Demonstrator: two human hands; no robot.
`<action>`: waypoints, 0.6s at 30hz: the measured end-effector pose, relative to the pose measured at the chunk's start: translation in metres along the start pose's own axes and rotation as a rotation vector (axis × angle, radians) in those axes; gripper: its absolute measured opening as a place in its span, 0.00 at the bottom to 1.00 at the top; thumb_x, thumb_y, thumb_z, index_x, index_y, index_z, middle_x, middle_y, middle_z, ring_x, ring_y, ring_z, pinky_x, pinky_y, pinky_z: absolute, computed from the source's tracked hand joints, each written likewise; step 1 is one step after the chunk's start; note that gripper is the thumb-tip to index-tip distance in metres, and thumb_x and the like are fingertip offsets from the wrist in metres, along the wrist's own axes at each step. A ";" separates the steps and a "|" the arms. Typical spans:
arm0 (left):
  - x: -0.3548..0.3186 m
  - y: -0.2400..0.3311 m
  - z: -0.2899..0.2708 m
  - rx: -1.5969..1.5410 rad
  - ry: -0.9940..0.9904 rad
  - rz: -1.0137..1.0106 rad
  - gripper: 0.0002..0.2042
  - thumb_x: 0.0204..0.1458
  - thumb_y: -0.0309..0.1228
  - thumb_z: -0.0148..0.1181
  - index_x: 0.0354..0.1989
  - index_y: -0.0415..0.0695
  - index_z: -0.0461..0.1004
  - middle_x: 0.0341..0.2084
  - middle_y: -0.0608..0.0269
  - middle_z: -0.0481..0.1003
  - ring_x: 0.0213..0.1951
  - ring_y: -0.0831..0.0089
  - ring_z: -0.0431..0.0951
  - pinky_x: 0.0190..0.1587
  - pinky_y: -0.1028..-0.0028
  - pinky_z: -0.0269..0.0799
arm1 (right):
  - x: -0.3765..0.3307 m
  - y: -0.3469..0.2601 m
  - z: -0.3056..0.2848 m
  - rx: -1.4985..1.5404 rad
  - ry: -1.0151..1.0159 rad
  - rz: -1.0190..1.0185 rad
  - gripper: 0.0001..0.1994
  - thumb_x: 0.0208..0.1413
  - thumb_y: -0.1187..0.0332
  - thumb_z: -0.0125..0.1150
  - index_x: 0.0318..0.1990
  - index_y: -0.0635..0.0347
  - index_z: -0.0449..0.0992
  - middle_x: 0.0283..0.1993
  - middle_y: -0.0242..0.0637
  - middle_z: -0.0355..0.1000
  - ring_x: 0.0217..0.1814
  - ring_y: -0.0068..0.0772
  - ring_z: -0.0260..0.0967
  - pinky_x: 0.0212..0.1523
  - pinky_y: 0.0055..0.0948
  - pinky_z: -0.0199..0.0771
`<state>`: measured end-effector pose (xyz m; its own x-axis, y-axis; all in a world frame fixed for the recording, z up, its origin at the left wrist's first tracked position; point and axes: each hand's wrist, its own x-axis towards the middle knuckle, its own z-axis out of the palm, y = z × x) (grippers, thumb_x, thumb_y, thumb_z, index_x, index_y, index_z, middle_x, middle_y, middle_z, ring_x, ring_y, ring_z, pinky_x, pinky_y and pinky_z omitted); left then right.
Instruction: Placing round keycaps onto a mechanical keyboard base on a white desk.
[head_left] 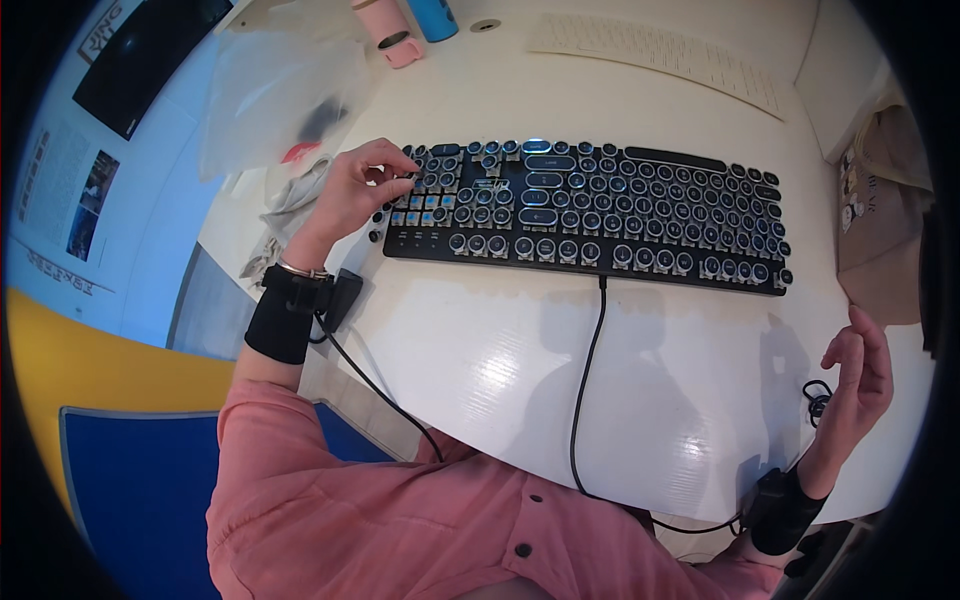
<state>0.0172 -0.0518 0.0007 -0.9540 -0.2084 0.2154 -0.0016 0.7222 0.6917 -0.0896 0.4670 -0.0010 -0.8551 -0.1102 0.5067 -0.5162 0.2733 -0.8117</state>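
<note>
A black keyboard (600,210) with round keycaps lies across a white table (500,350), its cable running toward me. My left hand (350,195) rests at the keyboard's left end, fingertips pinched on a keycap (408,177). Just below the fingers, several blue switches (420,203) stand bare without caps. Two small black keycaps (377,225) lie on the table beside that end. My right hand (860,375) hovers over the table's right edge, away from the keyboard, with fingers loosely curled and nothing in them. Both wrists wear black bands with wires.
A white keyboard (655,52) lies at the far side. A pink cup (388,28) and a blue can (432,16) stand at the back. A clear plastic bag (280,100) sits at the far left, a brown paper bag (880,210) at the right. The black cable (588,370) crosses the near table.
</note>
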 end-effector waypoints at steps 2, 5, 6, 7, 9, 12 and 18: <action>0.001 -0.001 0.001 -0.010 0.013 0.007 0.08 0.44 0.19 0.62 0.34 0.39 0.77 0.29 0.70 0.73 0.27 0.85 0.67 0.31 0.82 0.65 | -0.001 0.001 -0.003 -0.003 -0.013 -0.012 0.13 0.60 0.70 0.53 0.47 0.69 0.73 0.24 0.28 0.66 0.25 0.16 0.60 0.33 0.16 0.59; 0.001 0.001 0.002 -0.022 0.013 0.014 0.08 0.44 0.19 0.63 0.34 0.40 0.78 0.29 0.70 0.73 0.27 0.85 0.68 0.31 0.83 0.64 | -0.002 0.002 -0.005 -0.025 -0.016 -0.034 0.12 0.59 0.71 0.53 0.47 0.68 0.73 0.24 0.28 0.66 0.25 0.15 0.59 0.34 0.16 0.59; 0.001 0.003 0.002 0.006 0.013 0.037 0.08 0.43 0.19 0.63 0.34 0.40 0.78 0.28 0.70 0.73 0.28 0.85 0.68 0.31 0.83 0.63 | -0.002 0.001 -0.005 -0.019 -0.027 -0.029 0.12 0.59 0.71 0.53 0.47 0.68 0.73 0.24 0.28 0.66 0.25 0.15 0.59 0.34 0.16 0.59; 0.000 0.005 0.002 0.033 0.013 0.061 0.08 0.43 0.19 0.64 0.33 0.41 0.78 0.28 0.71 0.73 0.29 0.84 0.68 0.30 0.83 0.62 | -0.002 -0.001 -0.004 -0.013 -0.039 -0.025 0.12 0.59 0.72 0.53 0.47 0.68 0.73 0.24 0.27 0.66 0.25 0.15 0.59 0.34 0.15 0.59; 0.001 0.007 0.003 0.088 0.019 0.096 0.08 0.43 0.20 0.64 0.33 0.42 0.79 0.28 0.72 0.73 0.29 0.84 0.68 0.29 0.82 0.61 | -0.003 -0.005 -0.001 -0.023 -0.040 -0.010 0.12 0.59 0.72 0.53 0.47 0.68 0.73 0.24 0.27 0.66 0.25 0.15 0.59 0.33 0.15 0.58; 0.000 0.011 0.004 0.156 0.022 0.106 0.09 0.42 0.20 0.65 0.33 0.44 0.79 0.27 0.73 0.73 0.31 0.83 0.68 0.28 0.81 0.59 | -0.004 -0.007 0.000 -0.039 -0.038 0.003 0.11 0.59 0.72 0.53 0.47 0.68 0.73 0.24 0.27 0.66 0.25 0.15 0.60 0.32 0.14 0.58; -0.001 0.016 0.004 0.202 0.022 0.089 0.09 0.41 0.20 0.65 0.32 0.44 0.79 0.26 0.73 0.73 0.30 0.82 0.68 0.27 0.80 0.58 | -0.006 -0.004 -0.001 -0.053 -0.059 -0.003 0.11 0.59 0.72 0.53 0.47 0.68 0.73 0.24 0.27 0.66 0.26 0.15 0.60 0.30 0.14 0.58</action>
<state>0.0170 -0.0371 0.0091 -0.9464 -0.1506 0.2858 0.0202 0.8553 0.5178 -0.0826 0.4676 -0.0001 -0.8557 -0.1666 0.4899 -0.5168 0.3226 -0.7930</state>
